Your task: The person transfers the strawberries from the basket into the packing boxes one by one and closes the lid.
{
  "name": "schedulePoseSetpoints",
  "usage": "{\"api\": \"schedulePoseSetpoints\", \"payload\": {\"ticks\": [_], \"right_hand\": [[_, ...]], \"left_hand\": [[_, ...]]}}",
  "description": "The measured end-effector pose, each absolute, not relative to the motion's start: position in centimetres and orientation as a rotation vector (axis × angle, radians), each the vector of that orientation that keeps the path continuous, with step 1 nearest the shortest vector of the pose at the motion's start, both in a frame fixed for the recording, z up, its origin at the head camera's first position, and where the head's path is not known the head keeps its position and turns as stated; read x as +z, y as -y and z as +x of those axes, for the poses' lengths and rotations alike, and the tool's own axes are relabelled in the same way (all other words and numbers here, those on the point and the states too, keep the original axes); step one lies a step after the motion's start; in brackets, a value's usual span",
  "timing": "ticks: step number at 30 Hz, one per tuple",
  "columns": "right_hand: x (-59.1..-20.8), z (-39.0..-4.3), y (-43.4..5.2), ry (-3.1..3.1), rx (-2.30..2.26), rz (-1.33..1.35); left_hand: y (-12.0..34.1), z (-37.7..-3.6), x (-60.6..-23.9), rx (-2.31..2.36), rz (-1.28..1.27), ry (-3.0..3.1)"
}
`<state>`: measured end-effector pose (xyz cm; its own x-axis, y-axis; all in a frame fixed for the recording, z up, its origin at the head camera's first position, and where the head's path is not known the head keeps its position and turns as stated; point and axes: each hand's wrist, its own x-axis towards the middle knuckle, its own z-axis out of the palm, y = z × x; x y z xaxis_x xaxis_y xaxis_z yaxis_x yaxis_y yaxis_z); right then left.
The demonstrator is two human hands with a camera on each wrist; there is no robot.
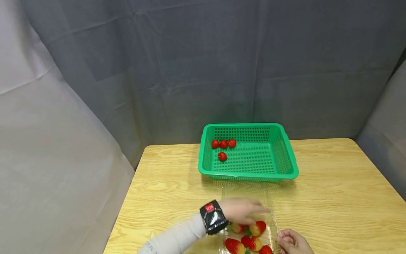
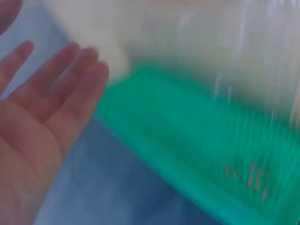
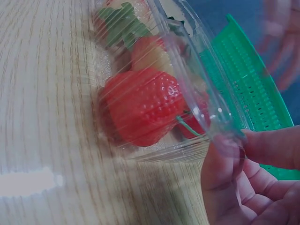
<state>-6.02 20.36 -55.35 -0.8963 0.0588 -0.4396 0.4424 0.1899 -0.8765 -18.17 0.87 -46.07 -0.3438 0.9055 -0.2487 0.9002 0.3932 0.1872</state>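
Note:
A clear plastic box (image 3: 154,152) of strawberries (image 1: 234,245) stands at the table's near edge, its see-through lid (image 1: 245,192) folded back toward the green basket. My right hand (image 1: 293,241) pinches the box's right rim between thumb and fingers, which the right wrist view shows close up (image 3: 253,173). Over the far part of the box stretches my left hand (image 1: 242,210), blurred, fingers extended and holding nothing. In the left wrist view the left palm (image 2: 28,136) faces the camera with fingers spread. Part of the strawberries lies hidden beneath the left hand.
Behind the box sits a green plastic basket (image 1: 247,175) with several small red fruits (image 1: 222,156) in its left part. The wooden table (image 1: 171,176) ends at a grey cloth (image 1: 190,70) at the back, with pale cloth at the left side.

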Motion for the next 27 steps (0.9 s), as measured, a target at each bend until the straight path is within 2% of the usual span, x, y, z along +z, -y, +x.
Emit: {"api": "schedulePoseSetpoints", "payload": {"ticks": [3, 6, 10, 12, 15, 20, 21, 22, 23, 24, 25, 27], "right_hand": [[-55.4, -6.0, -20.4, -2.159, -1.765, 0.474], [-55.6, -6.0, -20.5, -2.147, -1.768, 0.477], [-55.8, -5.8, -20.4, -2.121, -1.773, 0.465], [-55.9, -5.8, -20.4, -2.118, -1.775, 0.459], [-55.9, -5.7, -20.3, -2.117, -1.766, 0.464], [-56.0, -5.6, -20.4, -2.118, -1.755, 0.423], [-56.1, -5.6, -20.5, -2.127, -1.752, 0.416], [-56.1, -5.6, -20.5, -2.13, -1.755, 0.416], [-56.1, -5.6, -20.6, -2.131, -1.764, 0.415], [-56.1, -5.6, -20.6, -2.133, -1.772, 0.415], [-56.1, -5.7, -20.6, -2.133, -1.781, 0.418], [-56.1, -5.7, -20.6, -2.127, -1.798, 0.429]], "left_hand": [[-0.5, -22.9, -42.9, 0.14, 1.425, -2.51], [-0.4, -27.6, -41.5, 0.066, 1.253, -2.677], [0.0, -31.7, -41.9, -0.094, 0.959, -2.745], [0.4, -33.3, -43.2, -0.114, 0.85, -2.755], [0.5, -36.4, -48.0, -0.128, 0.709, -2.753], [1.6, -44.2, -62.3, -0.025, 0.678, -2.842], [1.6, -45.7, -64.8, -0.049, 0.654, -2.83], [1.7, -45.7, -65.4, -0.089, 0.672, -2.851], [1.7, -47.9, -69.1, -0.156, 0.685, -2.86], [1.7, -49.1, -71.2, -0.213, 0.692, -2.87], [1.6, -49.8, -72.4, -0.275, 0.699, -2.872], [1.3, -48.8, -71.1, -0.422, 0.717, -2.837]]}}
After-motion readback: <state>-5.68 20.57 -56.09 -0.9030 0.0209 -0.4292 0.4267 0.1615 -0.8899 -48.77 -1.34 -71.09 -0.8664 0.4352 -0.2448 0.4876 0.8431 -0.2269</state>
